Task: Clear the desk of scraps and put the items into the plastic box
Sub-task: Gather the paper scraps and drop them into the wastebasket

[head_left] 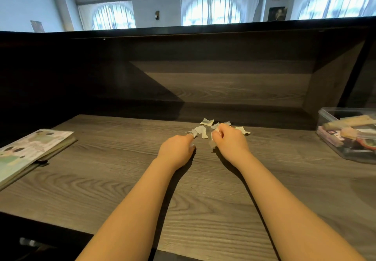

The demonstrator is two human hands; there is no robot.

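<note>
Several white paper scraps (206, 122) lie scattered near the back middle of the dark wooden desk (203, 189). My left hand (177, 151) sits just before them with curled fingers pinching a scrap at its fingertips. My right hand (228, 140) is beside it, fingers curled round a few gathered scraps. The clear plastic box (329, 138) stands at the desk's right edge, lid off, with several small items inside.
A notebook with a pale patterned cover (30, 151) lies at the desk's left edge. Dark wooden partition walls rise behind and to both sides of the desk. The desk's front edge runs close below my forearms.
</note>
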